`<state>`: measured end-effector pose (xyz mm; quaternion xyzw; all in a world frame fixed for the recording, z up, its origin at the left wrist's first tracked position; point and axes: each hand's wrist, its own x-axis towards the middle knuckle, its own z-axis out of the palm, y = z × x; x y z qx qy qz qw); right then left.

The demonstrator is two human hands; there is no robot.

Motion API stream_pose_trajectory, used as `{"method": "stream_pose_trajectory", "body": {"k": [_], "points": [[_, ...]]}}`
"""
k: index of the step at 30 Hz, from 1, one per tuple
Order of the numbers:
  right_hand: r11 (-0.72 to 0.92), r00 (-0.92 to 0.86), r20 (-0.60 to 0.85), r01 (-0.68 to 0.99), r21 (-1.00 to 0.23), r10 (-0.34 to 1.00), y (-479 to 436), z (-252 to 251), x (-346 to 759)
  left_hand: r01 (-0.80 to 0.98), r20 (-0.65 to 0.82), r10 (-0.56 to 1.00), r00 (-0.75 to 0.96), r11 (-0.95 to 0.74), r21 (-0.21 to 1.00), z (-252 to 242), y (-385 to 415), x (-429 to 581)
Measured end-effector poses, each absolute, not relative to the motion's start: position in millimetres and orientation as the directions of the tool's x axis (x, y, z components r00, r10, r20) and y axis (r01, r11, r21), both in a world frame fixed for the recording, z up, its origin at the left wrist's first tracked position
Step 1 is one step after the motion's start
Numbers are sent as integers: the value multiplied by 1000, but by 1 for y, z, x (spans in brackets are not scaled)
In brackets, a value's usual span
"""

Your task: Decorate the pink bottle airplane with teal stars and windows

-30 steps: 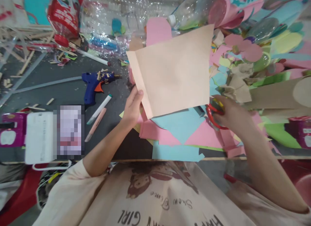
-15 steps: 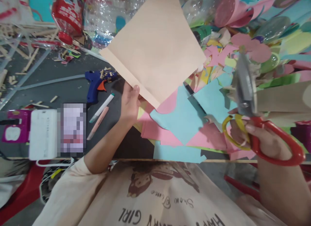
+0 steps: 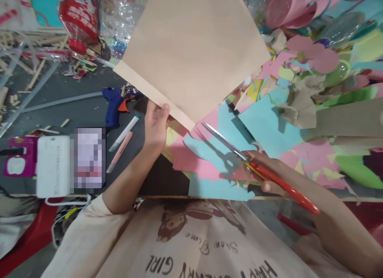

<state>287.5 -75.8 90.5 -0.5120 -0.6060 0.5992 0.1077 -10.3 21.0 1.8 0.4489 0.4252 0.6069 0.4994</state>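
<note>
My left hand (image 3: 157, 122) pinches the lower left edge of a large beige sheet of paper (image 3: 197, 50), thumb on top. A folded strip runs along that edge, and the sheet is held up above the table. In my right hand (image 3: 263, 170) is a pair of scissors (image 3: 235, 150) with red and yellow handles. The blades look closed or nearly so, and their tips point up left, close to the sheet's lower corner. Beneath lie light blue paper (image 3: 263, 118) and pink paper (image 3: 191, 160). A black pen (image 3: 243, 128) rests on the blue paper.
On the left are a blue glue gun (image 3: 113, 104), two markers (image 3: 124, 132), a phone (image 3: 89, 158) and a white power bank-like box (image 3: 54, 166). A red-labelled bottle (image 3: 79, 20) lies behind among wooden sticks. Paper scraps (image 3: 311, 98) and pink cut-outs (image 3: 308, 50) crowd the right.
My right hand has brought the scissors left from the right side, turning them from upright to pointing at the paper's corner. The beige sheet appears slightly larger and closer.
</note>
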Motion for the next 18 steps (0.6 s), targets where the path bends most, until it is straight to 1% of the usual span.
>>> {"method": "stream_pose_trajectory", "body": {"k": [3,6,10,14,16,18], "points": [[-238,-502,-518,519,-821,693,-76,83,286,-223,106,988,-116,-130,966,1,22,-10],[-253,-523,-525,504,-825,672,-75,81,281,-221,97,987,-125,-123,967,2,21,-10],[-306,-573,-505,412,-858,646,-72,78,275,-214,85,992,-89,-102,971,7,19,-9],[-335,-612,-451,302,-892,649,-70,76,268,-219,77,995,-59,-88,972,9,17,-8],[-367,-626,-442,255,-895,643,-71,76,264,-220,87,995,-46,-95,971,7,17,-8],[-414,-621,-463,234,-879,632,-71,78,262,-212,97,995,-39,-103,972,5,17,-9]]}}
